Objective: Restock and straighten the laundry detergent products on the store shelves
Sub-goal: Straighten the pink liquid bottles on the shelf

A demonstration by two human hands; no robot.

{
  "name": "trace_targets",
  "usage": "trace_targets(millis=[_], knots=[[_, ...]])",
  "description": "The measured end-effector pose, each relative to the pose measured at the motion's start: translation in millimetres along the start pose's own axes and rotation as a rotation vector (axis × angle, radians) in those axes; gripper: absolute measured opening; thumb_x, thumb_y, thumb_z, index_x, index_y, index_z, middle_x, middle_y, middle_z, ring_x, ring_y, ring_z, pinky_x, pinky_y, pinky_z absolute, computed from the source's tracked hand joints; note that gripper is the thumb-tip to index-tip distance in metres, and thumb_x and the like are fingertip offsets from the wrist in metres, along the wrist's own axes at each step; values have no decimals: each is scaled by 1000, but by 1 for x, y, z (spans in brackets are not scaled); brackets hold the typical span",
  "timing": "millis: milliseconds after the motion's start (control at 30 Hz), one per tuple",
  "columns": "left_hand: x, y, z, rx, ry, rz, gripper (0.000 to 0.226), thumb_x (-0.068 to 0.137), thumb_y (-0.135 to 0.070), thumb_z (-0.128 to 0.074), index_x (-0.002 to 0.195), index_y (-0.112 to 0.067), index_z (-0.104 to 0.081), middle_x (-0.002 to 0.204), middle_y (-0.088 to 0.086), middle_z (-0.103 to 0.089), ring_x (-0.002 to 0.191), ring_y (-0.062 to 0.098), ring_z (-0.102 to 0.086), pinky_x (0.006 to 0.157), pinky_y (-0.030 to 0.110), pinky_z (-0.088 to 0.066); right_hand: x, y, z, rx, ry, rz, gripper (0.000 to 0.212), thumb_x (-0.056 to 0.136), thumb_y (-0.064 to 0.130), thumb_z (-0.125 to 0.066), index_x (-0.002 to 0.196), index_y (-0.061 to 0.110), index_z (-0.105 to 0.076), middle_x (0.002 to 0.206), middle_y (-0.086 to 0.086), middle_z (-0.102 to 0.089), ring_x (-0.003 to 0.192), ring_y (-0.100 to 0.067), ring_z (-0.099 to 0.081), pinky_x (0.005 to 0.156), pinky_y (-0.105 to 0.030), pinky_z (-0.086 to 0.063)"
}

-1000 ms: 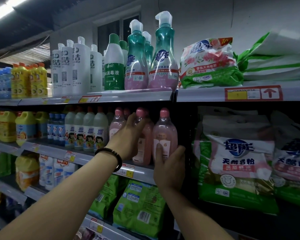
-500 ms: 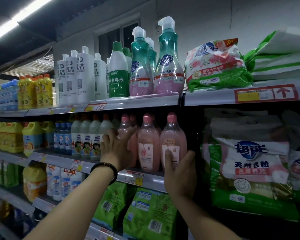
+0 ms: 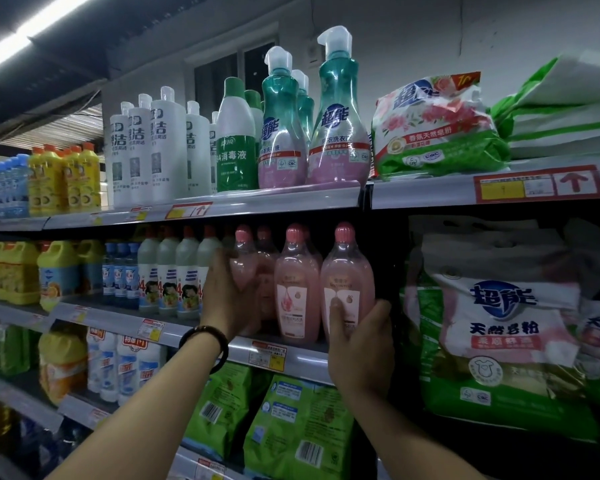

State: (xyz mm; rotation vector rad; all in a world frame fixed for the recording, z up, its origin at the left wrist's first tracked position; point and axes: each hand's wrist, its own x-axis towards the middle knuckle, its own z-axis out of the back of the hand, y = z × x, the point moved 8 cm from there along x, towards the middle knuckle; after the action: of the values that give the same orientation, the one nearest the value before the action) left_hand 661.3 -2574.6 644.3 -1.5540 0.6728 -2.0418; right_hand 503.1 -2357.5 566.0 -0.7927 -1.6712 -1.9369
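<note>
Pink detergent bottles with pink caps stand in a row on the second shelf [image 3: 302, 358]. My left hand [image 3: 227, 299] grips the leftmost pink bottle [image 3: 245, 261], fingers curled round its side. My right hand [image 3: 359, 344] holds the rightmost pink bottle [image 3: 347, 271] low down, thumb pressed on its white label. Between them stands a middle pink bottle [image 3: 297, 289], touched by neither hand. More pink bottles stand behind, partly hidden.
Teal pump bottles [image 3: 338, 133] and white bottles [image 3: 160, 150] line the top shelf, with a soap powder bag [image 3: 437, 133] to the right. Large powder bags [image 3: 499, 323] fill the right bay. Green bags [image 3: 302, 427] lie below; yellow jugs [image 3: 58, 271] stand left.
My left hand has moved from the middle pink bottles to the leftmost one and closed round it. My right hand stays on the rightmost bottle. The view has shifted closer.
</note>
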Motion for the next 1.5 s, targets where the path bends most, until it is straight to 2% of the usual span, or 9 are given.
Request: trace_targets(millis=[133, 267, 433, 667, 800, 1067, 1267, 1433, 1500], knots=[[5, 25, -4, -259, 81, 132, 59, 91, -24, -79, 132, -31, -37, 117, 2, -68, 108, 24, -70, 92, 55, -60, 0, 1, 2, -13, 0, 0, 50, 95, 68, -50, 109, 22, -36, 103, -4, -62, 75, -19, -59, 48, -21, -37], [4, 34, -9, -425, 170, 189, 46, 103, -18, -62, 139, -26, -35, 115, 0, -64, 108, 23, -68, 78, 41, -60, -2, 2, 3, -14, -9, 1, 50, 95, 68, -50, 108, 23, -35, 102, -2, -61, 73, -18, -56, 47, -17, -30], [9, 58, -11, -615, 170, 335, 36, 104, -2, -50, 133, -22, -50, 123, 14, -67, 104, 34, -68, 73, 45, -59, -1, 1, 1, -16, -2, -11, 51, 94, 71, -48, 109, 24, -35, 103, -1, -61, 74, -17, -59, 47, -19, -35], [-4, 48, -26, -503, 152, 149, 36, 110, -47, -41, 144, -33, -40, 131, 4, -65, 114, 24, -69, 91, 48, -60, -1, 0, 0, -11, -16, 5, 52, 94, 71, -48, 108, 23, -35, 106, -6, -64, 78, -23, -61, 53, -26, -40], [-1, 50, -34, -416, 60, 175, 40, 114, -37, -29, 148, -22, -44, 129, 6, -63, 112, 25, -63, 87, 30, -49, -4, 0, 0, 5, -17, 15, 55, 94, 74, -41, 109, 22, -34, 112, -9, -64, 91, -33, -68, 65, -36, -53], [-1, 53, -37, -349, -1, 77, 36, 115, -28, -27, 142, -16, -46, 114, 11, -62, 88, 10, -60, 66, 8, -44, -3, 2, 2, -5, -26, 28, 55, 94, 71, -45, 111, 19, -37, 112, -11, -65, 91, -33, -68, 64, -31, -43], [-1, 53, -38, -349, 1, 21, 28, 115, -28, -26, 134, -28, -47, 114, 20, -60, 94, 24, -61, 69, 20, -46, -3, 3, 1, 5, 9, 36, 55, 92, 75, -40, 113, 25, -32, 114, -10, -67, 94, -34, -69, 66, -34, -49], [0, 54, -37, -280, 6, 43, 36, 113, -37, -27, 142, -30, -48, 142, 15, -57, 128, 33, -58, 106, 45, -50, -3, 3, 1, 5, 24, 18, 57, 91, 77, -38, 115, 25, -33, 113, -8, -68, 92, -32, -70, 66, -35, -55], [-3, 53, -34, -262, 16, 81, 39, 114, -33, -27, 147, -24, -46, 138, 15, -60, 122, 33, -61, 104, 47, -52, -3, 2, 1, 26, 36, 2, 54, 92, 75, -42, 112, 26, -34, 112, -7, -68, 91, -31, -70, 66, -36, -56]])
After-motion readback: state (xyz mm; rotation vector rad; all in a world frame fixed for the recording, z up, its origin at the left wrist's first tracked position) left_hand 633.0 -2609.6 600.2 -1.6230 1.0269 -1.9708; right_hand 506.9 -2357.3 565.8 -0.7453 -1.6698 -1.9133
